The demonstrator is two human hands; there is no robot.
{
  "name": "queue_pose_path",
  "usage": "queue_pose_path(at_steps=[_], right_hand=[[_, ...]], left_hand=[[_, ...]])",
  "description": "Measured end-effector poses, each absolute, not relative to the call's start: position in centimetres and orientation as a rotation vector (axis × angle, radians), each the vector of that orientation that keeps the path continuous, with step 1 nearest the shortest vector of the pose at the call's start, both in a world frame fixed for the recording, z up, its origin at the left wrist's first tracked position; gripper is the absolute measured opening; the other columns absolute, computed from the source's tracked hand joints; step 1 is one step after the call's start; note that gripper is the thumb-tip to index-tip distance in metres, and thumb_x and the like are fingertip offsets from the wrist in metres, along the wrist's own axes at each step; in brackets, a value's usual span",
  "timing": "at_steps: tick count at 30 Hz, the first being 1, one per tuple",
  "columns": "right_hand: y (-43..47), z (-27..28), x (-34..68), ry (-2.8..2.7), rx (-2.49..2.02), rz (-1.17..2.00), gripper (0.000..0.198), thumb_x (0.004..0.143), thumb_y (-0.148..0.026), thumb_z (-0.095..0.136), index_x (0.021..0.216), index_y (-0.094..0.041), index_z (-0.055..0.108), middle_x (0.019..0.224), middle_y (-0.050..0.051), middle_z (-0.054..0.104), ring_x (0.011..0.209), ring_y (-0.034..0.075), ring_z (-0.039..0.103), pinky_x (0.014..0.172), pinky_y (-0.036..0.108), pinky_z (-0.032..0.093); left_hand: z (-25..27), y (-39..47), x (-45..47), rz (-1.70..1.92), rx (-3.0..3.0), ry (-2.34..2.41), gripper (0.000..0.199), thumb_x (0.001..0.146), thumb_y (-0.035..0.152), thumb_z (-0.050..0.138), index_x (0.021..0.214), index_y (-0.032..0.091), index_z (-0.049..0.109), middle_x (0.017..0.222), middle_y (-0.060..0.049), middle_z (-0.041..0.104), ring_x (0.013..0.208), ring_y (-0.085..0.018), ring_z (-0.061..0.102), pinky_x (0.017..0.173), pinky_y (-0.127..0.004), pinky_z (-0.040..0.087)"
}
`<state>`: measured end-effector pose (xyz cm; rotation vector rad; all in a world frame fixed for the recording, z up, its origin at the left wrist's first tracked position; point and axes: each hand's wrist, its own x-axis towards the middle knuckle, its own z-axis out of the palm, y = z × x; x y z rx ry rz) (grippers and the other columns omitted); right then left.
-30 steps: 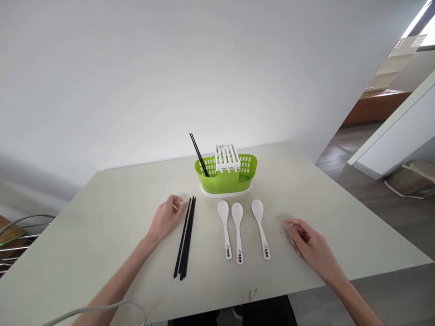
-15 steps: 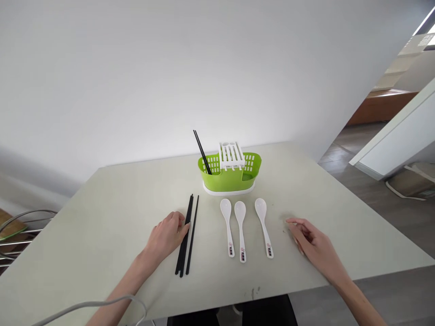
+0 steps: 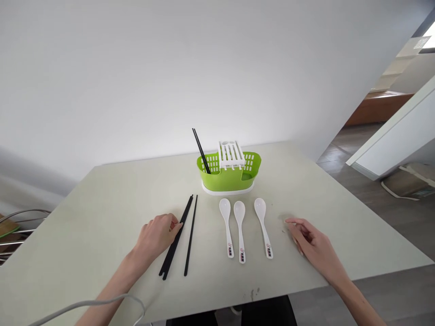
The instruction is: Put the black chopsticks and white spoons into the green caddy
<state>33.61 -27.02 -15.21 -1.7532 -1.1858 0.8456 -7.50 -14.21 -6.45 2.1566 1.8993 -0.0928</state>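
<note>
On the tabletop, the near ends of a bundle of black chopsticks have been swung leftward since 0.5 s earlier, so the gap between them and the single chopstick just to their right has been widened. The bundle is touched near its middle by the left hand, which has been shifted slightly left; its fingers are curled and its thumb is laid on the chopsticks, but whether they are pinched cannot be told, nor can their exact count. The right hand is kept in place, partly open with fingers loosely curled, near the rightmost of 3 white spoons. The spoons are laid with handles pointed toward the person, the left 2 set closer together. Beyond them, a green basket is topped across its middle by a white slatted rack; 2 upright chopsticks are leaned leftward in its left section.
</note>
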Motion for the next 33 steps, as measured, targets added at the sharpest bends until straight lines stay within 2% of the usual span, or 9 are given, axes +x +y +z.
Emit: queue_pose_path(at_steps=[7,15,20,23,26,29,31,33], right_hand=[[-26.9,-15.4,33.6,-1.189,-1.772,0.817,0.051,0.097,-0.067,0.054,0.114,-0.021,0.068,0.063,-0.005,0.045,0.056,0.017,0.044,0.056,0.030,0.038],[-27.1,-15.4,33.7,-1.188,-1.781,0.812,0.050,0.097,-0.066,0.054,0.114,-0.022,0.069,0.062,-0.005,0.046,0.055,0.017,0.047,0.055,0.029,0.039],[-27.0,-15.4,33.5,-1.181,-1.780,0.809,0.051,0.096,-0.067,0.055,0.113,-0.021,0.069,0.063,-0.005,0.048,0.056,0.017,0.047,0.056,0.029,0.039],[-26.9,-15.7,33.7,-1.185,-1.771,0.818,0.052,0.096,-0.067,0.054,0.115,-0.020,0.068,0.063,-0.005,0.047,0.057,0.017,0.046,0.057,0.030,0.039],[-26.6,-15.7,34.0,-1.180,-1.735,0.870,0.053,0.097,-0.067,0.054,0.117,-0.020,0.067,0.063,-0.006,0.046,0.056,0.016,0.046,0.057,0.030,0.039],[-26.4,-14.9,33.2,-1.145,-1.688,0.904,0.051,0.097,-0.066,0.056,0.118,-0.020,0.066,0.066,-0.006,0.046,0.057,0.015,0.045,0.056,0.029,0.038],[-26.6,-13.8,31.4,-1.136,-1.637,0.933,0.048,0.097,-0.064,0.058,0.116,-0.021,0.066,0.068,-0.005,0.046,0.058,0.014,0.044,0.055,0.028,0.039],[-27.1,-12.3,28.5,-1.178,-1.504,1.052,0.046,0.099,-0.063,0.057,0.114,-0.021,0.067,0.069,-0.004,0.048,0.060,0.014,0.046,0.057,0.028,0.042]], left_hand=[[-6.2,-14.3,-6.8,-0.158,2.183,1.962,0.023,0.089,0.039,0.054,0.086,0.024,0.070,0.092,-0.011,0.076,0.081,-0.030,0.070,0.067,-0.037,0.043],[-3.8,-14.4,-5.7,-0.607,2.269,2.050,0.027,0.092,0.022,0.047,0.078,0.018,0.070,0.082,-0.015,0.070,0.080,-0.030,0.070,0.066,-0.035,0.038],[-3.7,-14.4,-7.2,-0.609,2.301,2.073,0.026,0.087,0.018,0.048,0.075,0.018,0.071,0.081,-0.016,0.071,0.077,-0.030,0.069,0.067,-0.035,0.039],[-2.5,-13.8,-9.5,-0.334,2.258,2.097,0.022,0.085,0.028,0.056,0.077,0.021,0.076,0.086,-0.014,0.077,0.082,-0.031,0.071,0.069,-0.035,0.043],[0.2,-13.6,-12.3,0.210,2.071,2.137,0.024,0.084,0.046,0.066,0.085,0.027,0.081,0.090,-0.009,0.081,0.088,-0.032,0.074,0.070,-0.035,0.049],[2.9,-14.6,-13.7,0.808,1.690,2.006,0.036,0.073,0.061,0.080,0.089,0.029,0.084,0.096,-0.006,0.083,0.089,-0.030,0.076,0.074,-0.033,0.057],[3.6,-15.8,-13.1,1.095,1.437,1.783,0.041,0.066,0.062,0.088,0.088,0.028,0.085,0.101,-0.006,0.083,0.088,-0.026,0.076,0.076,-0.030,0.060],[3.1,-17.2,-11.3,1.221,1.252,1.551,0.043,0.062,0.060,0.092,0.084,0.024,0.085,0.098,-0.007,0.082,0.085,-0.023,0.075,0.076,-0.027,0.062]])
